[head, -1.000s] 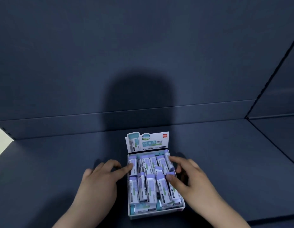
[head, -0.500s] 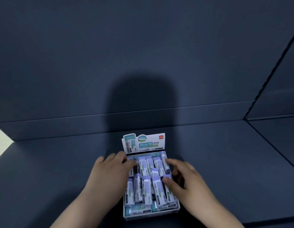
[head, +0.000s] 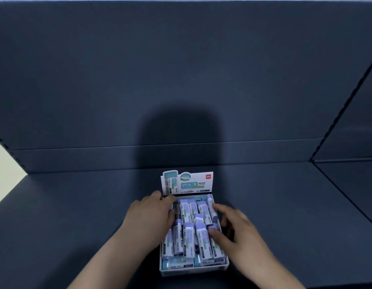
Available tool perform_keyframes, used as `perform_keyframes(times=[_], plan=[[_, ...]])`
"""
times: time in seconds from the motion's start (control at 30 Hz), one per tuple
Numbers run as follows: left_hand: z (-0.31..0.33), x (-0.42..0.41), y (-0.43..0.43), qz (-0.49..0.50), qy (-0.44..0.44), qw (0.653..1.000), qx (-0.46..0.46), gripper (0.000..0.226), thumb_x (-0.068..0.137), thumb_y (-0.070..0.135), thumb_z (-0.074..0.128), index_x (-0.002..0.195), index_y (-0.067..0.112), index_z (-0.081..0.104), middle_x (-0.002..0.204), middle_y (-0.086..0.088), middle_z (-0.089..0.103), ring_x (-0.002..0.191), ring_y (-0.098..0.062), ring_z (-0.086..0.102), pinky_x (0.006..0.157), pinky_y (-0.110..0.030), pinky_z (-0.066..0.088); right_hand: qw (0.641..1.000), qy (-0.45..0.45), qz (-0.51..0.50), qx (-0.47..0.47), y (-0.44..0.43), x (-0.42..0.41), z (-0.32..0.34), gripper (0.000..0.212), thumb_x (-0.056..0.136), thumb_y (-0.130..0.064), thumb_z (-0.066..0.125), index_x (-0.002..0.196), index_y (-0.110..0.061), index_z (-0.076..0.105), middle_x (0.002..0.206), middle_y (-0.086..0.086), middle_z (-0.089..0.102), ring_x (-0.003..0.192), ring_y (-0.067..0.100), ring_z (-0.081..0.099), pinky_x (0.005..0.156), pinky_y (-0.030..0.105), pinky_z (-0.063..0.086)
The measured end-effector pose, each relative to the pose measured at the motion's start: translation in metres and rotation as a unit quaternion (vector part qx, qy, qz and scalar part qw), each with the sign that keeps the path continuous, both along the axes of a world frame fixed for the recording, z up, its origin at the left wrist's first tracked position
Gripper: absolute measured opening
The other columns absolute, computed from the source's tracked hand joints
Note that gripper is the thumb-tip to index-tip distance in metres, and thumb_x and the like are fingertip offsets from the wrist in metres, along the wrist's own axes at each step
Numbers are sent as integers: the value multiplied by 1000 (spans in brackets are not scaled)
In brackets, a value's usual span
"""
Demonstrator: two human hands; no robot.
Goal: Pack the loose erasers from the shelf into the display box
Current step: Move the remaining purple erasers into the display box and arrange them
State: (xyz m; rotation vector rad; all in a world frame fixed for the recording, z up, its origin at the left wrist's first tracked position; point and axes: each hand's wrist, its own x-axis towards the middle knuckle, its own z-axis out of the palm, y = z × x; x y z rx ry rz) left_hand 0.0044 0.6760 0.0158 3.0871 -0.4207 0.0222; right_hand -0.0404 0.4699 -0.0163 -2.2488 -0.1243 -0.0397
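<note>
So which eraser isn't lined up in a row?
The eraser in the middle of the display box, wedged between the back and front rows. Only its purple end shows; the others lie full length.

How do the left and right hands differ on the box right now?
The left hand lies over the box's back-left corner, fingers together; the right hand sits at the right wall, fingers spread. The left covers back-row erasers; the right thumb presses a front-row eraser's purple end. Both touch erasers, gripping none visibly.
</note>
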Motion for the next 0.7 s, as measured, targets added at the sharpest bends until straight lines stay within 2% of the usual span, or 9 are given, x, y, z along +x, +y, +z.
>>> perform_keyframes(times=[0.13,0.33,0.57,0.63,0.7], plan=[[5,5,-4,23,39,999,-27,37,94,44,40,129,30,39,118,2,48,103,-18,53,83,-31,45,1000,-8,-7,-4,3,0,-2,48,86,-35,63,129,-41,43,94,-13,45,89,-5,46,75,6,37],[13,10,-12,44,71,996,-21,38,89,38,49,123,21,44,117,-3,51,104,-21,54,83,-31,45,1000,8,-8,-15,3,-3,1,50,86,-39,61,131,-46,38,95,-17,44,86,-5,49,73,6,39],[14,11,-7,43,68,996,-36,34,91,18,44,124,20,49,105,-1,51,101,-20,55,80,-28,45,1000,14,-11,-15,3,-4,2,51,86,-39,61,131,-46,38,94,-16,44,85,-2,50,73,7,40],[10,10,0,38,58,997,-44,32,93,16,42,123,22,52,101,2,49,99,-17,55,80,-27,46,1000,15,-11,-15,3,-4,2,51,86,-39,61,131,-46,38,94,-16,44,85,-4,49,73,7,39],[6,8,8,30,47,996,-72,31,95,21,41,123,27,53,105,4,53,97,-15,56,82,-28,48,1000,11,-11,-14,4,-4,1,51,86,-39,61,132,-44,39,94,-16,44,85,-5,48,74,6,39]])
